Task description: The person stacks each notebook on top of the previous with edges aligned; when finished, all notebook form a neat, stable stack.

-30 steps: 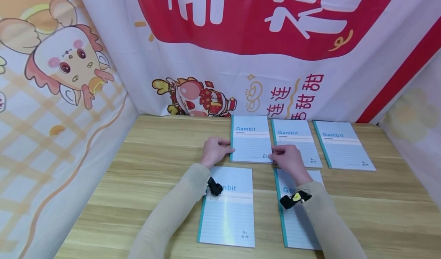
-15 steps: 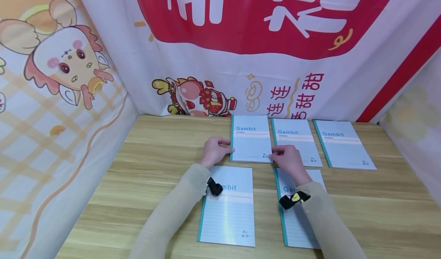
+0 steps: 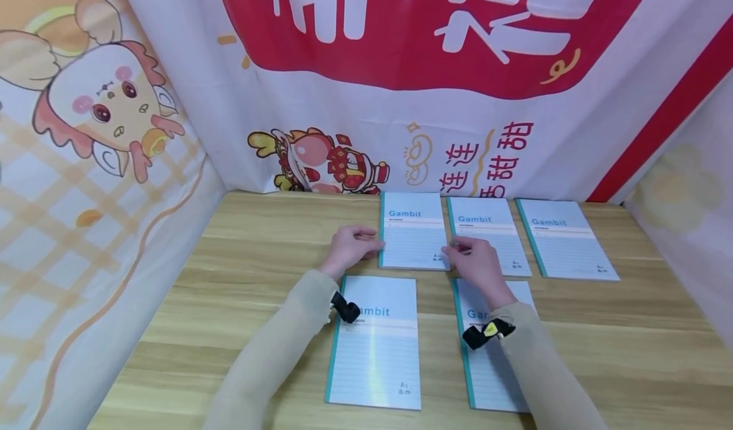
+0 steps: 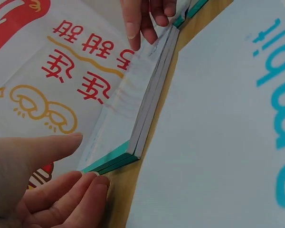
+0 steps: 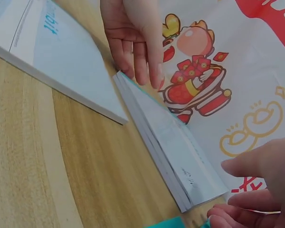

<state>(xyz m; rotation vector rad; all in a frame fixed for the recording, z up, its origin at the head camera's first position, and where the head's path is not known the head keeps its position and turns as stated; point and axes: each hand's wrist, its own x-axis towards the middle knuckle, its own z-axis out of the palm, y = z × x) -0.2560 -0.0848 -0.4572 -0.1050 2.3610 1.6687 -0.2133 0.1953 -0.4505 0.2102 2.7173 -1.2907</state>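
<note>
A pale blue notebook with a teal spine and the word Gambit lies at the back of the table. In the left wrist view, two notebook layers show one on top of the other there. My left hand is at the spine side, fingertips close to the teal edge, thumb raised. On the opposite side, my right hand has its fingers by the lower right corner, partly over the neighbouring notebook. In the right wrist view, the right thumb stands apart from the cover.
A third notebook lies at the back right. Two more lie in front, a left one and a right one, under my forearms. A printed cloth hangs along the table's back edge.
My fingers have loosened from the notebook's sides, the left hand shifting slightly left. The notebooks keep their places on the table; the whole view drifts slightly.
</note>
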